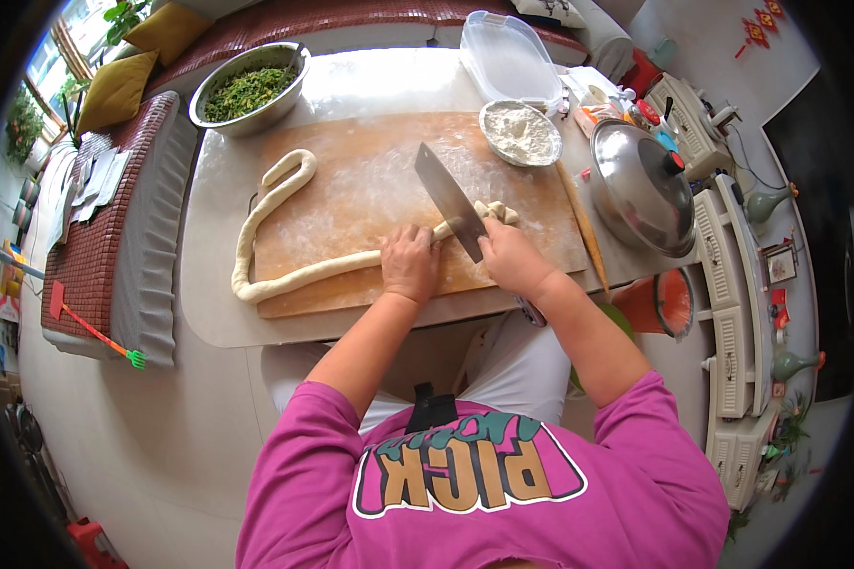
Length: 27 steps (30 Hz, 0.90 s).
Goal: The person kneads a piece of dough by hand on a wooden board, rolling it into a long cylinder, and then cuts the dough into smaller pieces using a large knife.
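A long rope of dough [320, 269] runs across the floured wooden board [356, 171] and bends back in a hook at the far left. My left hand [410, 262] rests over the rope, fingers curled on it near its right end. In my right hand [509, 257] is the handle of a Chinese cleaver [445, 195]. Its broad blade stands across the rope just right of my left hand; whether it touches the board is hidden. Several small cut dough pieces [497, 212] lie bunched beyond the blade, partly behind my right hand.
A steel bowl of chopped green filling [252, 92] stands back left. A bowl of flour [521, 134] sits at the board's far right corner, before a clear plastic container [509, 57]. A wooden rolling pin [583, 227] lies along the right edge, beside a lidded steel pot [640, 188].
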{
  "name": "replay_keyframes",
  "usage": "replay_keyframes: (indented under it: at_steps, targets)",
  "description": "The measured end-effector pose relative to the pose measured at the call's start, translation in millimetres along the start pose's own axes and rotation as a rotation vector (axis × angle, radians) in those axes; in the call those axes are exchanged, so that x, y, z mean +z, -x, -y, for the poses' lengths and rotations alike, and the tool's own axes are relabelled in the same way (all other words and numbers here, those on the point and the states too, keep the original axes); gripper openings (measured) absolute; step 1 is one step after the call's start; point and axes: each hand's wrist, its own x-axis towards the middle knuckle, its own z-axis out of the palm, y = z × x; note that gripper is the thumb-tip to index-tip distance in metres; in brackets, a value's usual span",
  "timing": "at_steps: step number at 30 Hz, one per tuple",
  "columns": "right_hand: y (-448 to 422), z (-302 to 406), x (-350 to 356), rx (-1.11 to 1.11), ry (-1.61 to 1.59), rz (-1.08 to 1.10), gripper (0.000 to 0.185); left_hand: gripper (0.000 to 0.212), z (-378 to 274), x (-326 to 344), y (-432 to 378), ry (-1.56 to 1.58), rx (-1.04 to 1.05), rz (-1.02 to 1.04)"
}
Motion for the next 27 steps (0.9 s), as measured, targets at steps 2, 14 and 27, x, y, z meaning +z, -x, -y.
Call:
replay_keyframes:
  at_steps: [2, 14, 27]
  targets:
    - [-4, 0, 3, 0.02, 0.051, 0.046, 0.014, 0.017, 0, -1, 0, -0.004, -0.002, -0.01]
    - [-16, -10, 7, 0.044, -0.135, -0.017, 0.014, 0.015, 12, -5, -7, -0.037, -0.057, -0.053]
    - [-25, 15, 16, 0.081, 0.092, 0.123, 0.015, 0.02, 12, -13, -6, -0.146, -0.092, 0.026]
